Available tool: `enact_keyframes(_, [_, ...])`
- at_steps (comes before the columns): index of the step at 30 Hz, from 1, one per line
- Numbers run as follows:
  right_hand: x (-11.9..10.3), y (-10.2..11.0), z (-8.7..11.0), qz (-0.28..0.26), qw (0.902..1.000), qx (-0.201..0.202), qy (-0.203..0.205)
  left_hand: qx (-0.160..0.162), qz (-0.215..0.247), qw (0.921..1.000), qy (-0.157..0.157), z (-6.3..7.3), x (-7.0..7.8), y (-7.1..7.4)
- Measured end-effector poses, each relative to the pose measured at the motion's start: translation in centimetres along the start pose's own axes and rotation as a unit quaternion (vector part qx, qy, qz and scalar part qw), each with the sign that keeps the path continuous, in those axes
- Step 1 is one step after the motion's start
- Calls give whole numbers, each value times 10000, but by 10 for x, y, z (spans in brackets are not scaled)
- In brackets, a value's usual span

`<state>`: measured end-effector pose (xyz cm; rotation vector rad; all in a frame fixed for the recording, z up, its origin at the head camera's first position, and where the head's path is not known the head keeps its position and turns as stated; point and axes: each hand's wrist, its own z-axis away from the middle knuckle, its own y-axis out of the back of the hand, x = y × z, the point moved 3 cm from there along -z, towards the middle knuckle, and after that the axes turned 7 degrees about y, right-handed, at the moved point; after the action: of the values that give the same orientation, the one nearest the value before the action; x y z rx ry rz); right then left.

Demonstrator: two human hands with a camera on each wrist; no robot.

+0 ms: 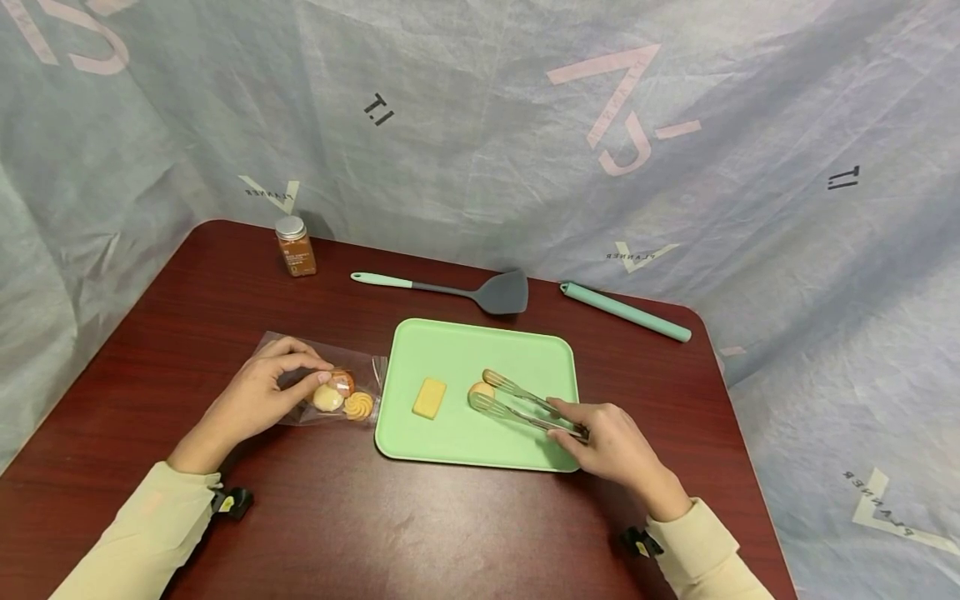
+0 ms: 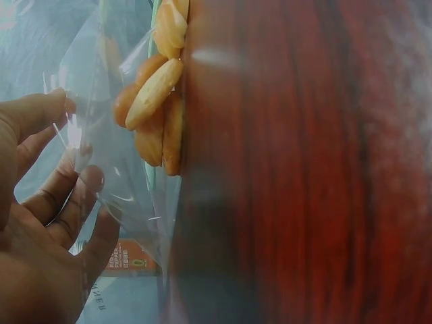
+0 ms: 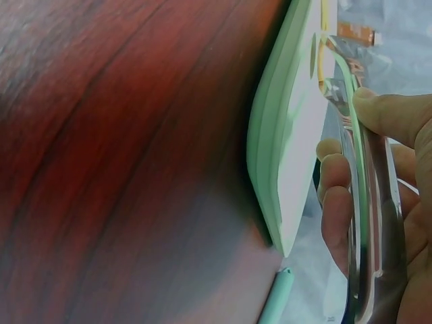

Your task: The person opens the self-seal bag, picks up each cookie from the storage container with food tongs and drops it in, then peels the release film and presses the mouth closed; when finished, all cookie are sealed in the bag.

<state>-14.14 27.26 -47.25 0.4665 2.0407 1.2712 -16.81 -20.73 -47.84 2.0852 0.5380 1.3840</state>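
At the left, my left hand (image 1: 273, 382) pinches the film of a clear plastic bag (image 1: 360, 365). Inside lie several cookies, among them a swirl cookie (image 1: 358, 406) and a pale round one (image 1: 327, 398); the left wrist view shows cookies (image 2: 154, 94) bunched at the bottom side of the bag. My right hand (image 1: 611, 442) grips metal tongs (image 1: 536, 418) over the light green tray (image 1: 450, 346). The tong ends stand on either side of a round cookie (image 1: 481, 390) on the tray. A rectangular cookie (image 1: 429, 398) lies left of it.
Behind the tray lies a grey spatula (image 1: 501, 293) with a mint handle. A spice jar (image 1: 296, 247) stands at the back left. A green stick-like tool (image 1: 630, 313) lies at the back right. A printed cloth (image 1: 465, 150) hangs behind the dark red table (image 1: 420, 533).
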Motion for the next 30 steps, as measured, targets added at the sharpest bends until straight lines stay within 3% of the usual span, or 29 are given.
enact_keyframes(7, [-3, -4, -8, -8, 9999, -58, 90, -9, -3, 10000, -9, 0, 0, 1])
enact_keyframes(12, [-9, -10, -21, -334, 9993, -48, 153, -18, -23, 10000, -19, 0, 0, 1])
enact_keyframes(18, [-23, -21, -50, -642, 9975, -120, 280, -43, 44, 10000, -22, 1, 3, 2])
enact_keyframes(30, [-54, -56, -113, -907, 9899, -764, 775, -56, -41, 9999, -85, 1, 4, 6])
